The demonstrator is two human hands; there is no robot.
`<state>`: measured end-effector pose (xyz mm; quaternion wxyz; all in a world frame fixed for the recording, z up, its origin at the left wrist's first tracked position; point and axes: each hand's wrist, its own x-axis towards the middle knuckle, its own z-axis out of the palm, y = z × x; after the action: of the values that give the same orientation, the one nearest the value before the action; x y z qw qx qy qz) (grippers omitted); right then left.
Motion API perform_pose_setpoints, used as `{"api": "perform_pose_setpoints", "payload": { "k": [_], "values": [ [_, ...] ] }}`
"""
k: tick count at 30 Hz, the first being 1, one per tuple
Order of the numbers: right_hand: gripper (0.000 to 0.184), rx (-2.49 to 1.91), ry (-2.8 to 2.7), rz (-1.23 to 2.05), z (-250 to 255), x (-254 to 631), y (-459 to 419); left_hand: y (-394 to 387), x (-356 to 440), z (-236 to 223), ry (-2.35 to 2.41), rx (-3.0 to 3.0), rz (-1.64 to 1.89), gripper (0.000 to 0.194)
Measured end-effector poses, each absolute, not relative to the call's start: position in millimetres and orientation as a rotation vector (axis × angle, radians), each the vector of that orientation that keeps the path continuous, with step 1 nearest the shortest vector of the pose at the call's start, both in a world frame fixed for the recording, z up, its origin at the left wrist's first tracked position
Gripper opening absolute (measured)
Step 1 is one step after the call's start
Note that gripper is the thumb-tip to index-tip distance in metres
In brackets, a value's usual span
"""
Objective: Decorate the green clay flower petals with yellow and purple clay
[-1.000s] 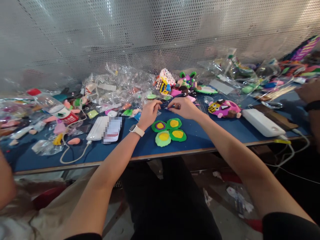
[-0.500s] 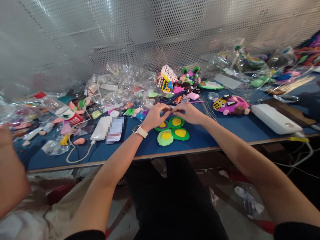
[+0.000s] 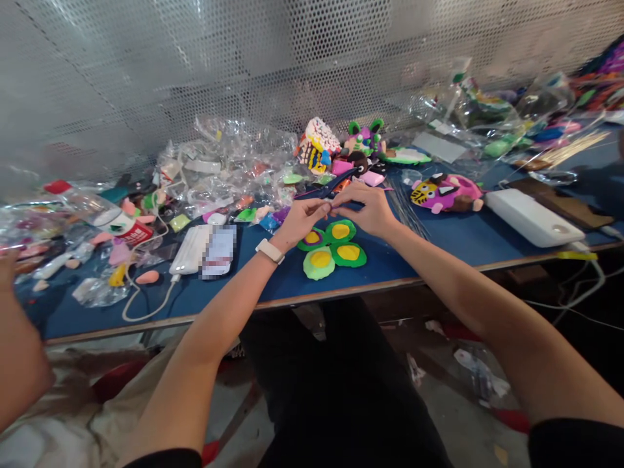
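Observation:
My left hand (image 3: 303, 220) and my right hand (image 3: 364, 207) meet at the fingertips over the blue table. Both are closed in a pinch around something too small to make out, largely hidden by the fingers. Just below them lies a flower-like group of flat clay pieces, green with yellow centres: a pale green piece (image 3: 319, 262) at the front left, a darker green piece (image 3: 348, 253) at the front right, another green piece (image 3: 340, 230) behind, and a purple-ringed piece (image 3: 312, 238) partly under my left hand.
A power bank (image 3: 192, 249) and a phone (image 3: 218, 250) lie at left, with a bottle (image 3: 121, 224) behind. Crumpled plastic bags (image 3: 229, 156) and clay figures (image 3: 319, 146) line the back. At right are a pink clay animal (image 3: 446, 193) and a white box-like device (image 3: 533, 218). Another person's arm (image 3: 22, 344) shows far left.
My right hand's fingers have shifted and now arch higher over the pinch. My left wrist has turned slightly. The view has moved a little; the clay pieces keep their arrangement.

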<state>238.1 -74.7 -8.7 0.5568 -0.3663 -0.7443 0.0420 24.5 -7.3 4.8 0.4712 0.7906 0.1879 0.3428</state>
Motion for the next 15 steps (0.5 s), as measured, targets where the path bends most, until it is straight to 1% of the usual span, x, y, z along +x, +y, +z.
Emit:
{"api": "perform_pose_setpoints", "payload": {
  "k": [3,7,11,15],
  "values": [
    [0.006,-0.838,-1.750,0.090,-9.8,237.2,-75.2,-4.3,23.9,3.6,0.415,1.880,0.838,0.061],
    [0.016,-0.915,-1.768,0.075,-12.5,238.8,-73.2,-2.3,23.5,1.8,0.406,1.781,0.868,0.054],
    [0.018,-0.982,-1.769,0.041,-12.9,241.5,-72.6,-5.4,24.6,2.6,0.436,1.705,0.838,0.058],
    [0.019,-1.039,-1.774,0.082,-11.8,242.7,-74.5,-9.5,25.5,6.4,0.484,1.746,0.797,0.061]
  ]
}}
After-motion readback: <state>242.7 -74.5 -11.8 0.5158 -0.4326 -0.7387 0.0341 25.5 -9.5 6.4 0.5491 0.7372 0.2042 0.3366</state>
